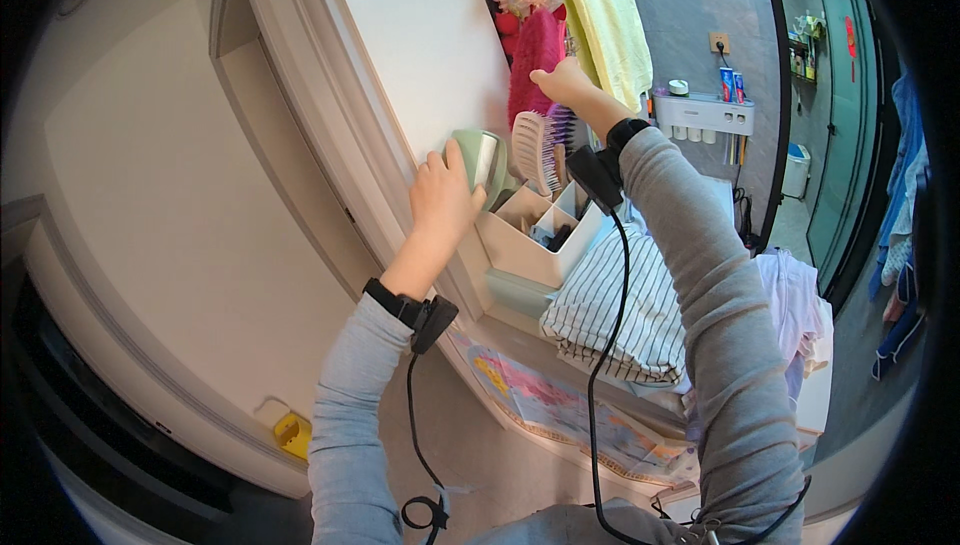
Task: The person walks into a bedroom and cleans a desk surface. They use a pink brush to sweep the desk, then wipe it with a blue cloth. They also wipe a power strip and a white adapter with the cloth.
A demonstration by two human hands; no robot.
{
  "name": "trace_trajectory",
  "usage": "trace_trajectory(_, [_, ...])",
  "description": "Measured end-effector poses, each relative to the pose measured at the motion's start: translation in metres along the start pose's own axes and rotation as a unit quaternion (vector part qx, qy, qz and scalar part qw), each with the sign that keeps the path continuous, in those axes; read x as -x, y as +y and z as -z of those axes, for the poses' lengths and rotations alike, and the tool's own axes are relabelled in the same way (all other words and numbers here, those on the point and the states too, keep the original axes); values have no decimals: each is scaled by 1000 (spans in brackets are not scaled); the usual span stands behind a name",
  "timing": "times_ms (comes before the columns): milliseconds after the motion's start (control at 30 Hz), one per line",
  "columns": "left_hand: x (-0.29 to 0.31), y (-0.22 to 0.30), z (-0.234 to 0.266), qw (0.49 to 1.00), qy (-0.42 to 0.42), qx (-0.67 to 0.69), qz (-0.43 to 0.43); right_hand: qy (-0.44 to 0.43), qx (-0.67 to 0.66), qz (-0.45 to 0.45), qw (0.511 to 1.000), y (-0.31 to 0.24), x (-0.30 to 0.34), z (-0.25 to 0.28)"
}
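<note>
My left hand is wrapped round a light green container with a pale panel, held close to the white wall panel. Its lower part is hidden by my fingers. Further away, my right hand is closed at the edge of a fluffy magenta cloth that hangs down; some fingers are hidden. Below the cloth, a pale pink hairbrush stands upright with a purple-bristled brush beside it. Under the brushes sits a cream divided organizer holding small dark items.
A striped folded cloth lies by the organizer, with lilac clothing to its right. A yellow towel hangs behind my right hand. On the grey wall is a white toothbrush holder. Black cables hang from both wrists.
</note>
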State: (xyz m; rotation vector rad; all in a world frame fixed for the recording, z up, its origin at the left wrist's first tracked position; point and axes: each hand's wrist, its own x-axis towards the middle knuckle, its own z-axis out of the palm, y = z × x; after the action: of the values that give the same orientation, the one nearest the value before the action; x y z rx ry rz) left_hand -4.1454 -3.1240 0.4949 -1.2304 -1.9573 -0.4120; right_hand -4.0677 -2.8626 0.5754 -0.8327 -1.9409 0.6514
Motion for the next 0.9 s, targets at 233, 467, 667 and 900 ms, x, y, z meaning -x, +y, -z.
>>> trace_trajectory(233, [27, 2, 6, 999, -7, 14, 27, 31, -24, -69, 997, 0, -18, -22])
trace_trajectory(467, [37, -3, 11, 998, 48, 34, -30, 62, -62, -81, 993, -9, -21, -25])
trace_trajectory(667, [37, -5, 7, 993, 86, 50, -70, -27, -136, -75, 987, -31, 2, -8])
trace_trajectory(900, [36, -3, 5, 988, 109, 73, -83, -52, 33, 140, 988, -11, -46, -28])
